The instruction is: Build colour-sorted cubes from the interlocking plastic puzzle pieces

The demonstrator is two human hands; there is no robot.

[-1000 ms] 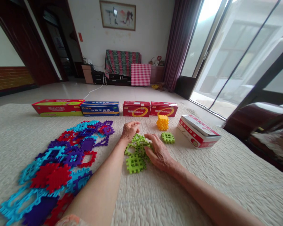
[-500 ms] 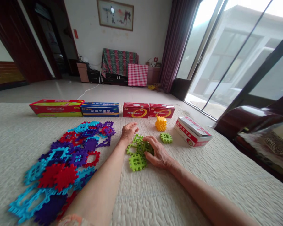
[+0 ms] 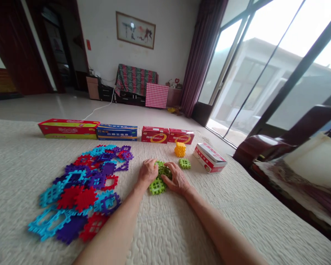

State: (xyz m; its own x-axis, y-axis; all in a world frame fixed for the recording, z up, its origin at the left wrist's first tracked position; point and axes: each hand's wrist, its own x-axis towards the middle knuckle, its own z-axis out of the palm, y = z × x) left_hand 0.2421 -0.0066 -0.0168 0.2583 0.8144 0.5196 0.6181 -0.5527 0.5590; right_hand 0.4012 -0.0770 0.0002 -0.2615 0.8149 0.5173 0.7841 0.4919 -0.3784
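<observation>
A small pile of green interlocking plastic tiles (image 3: pixel 157 187) lies on the quilted cover between my hands. My left hand (image 3: pixel 148 172) is curled against the pile's left side, fingers closed on tiles there; its fingertips are partly hidden. From the right, my right hand (image 3: pixel 178 179) cups the pile, thumb and fingers bent round some green tiles. A single green window-shaped tile (image 3: pixel 184 163) lies apart, just beyond my right hand. Behind it stands a yellow cube (image 3: pixel 180 149) of joined tiles.
Left of my arms spreads a heap of red, blue and purple tiles (image 3: pixel 78 198). Along the far edge stand a red-and-green box (image 3: pixel 68 129), a blue box (image 3: pixel 117 133) and two red boxes (image 3: pixel 155 135). A white-and-red box (image 3: pixel 210 158) sits at the right.
My left hand has come down and nearer, from beyond the green pile onto its left side. My right hand stays at the pile. The camera view has shifted slightly.
</observation>
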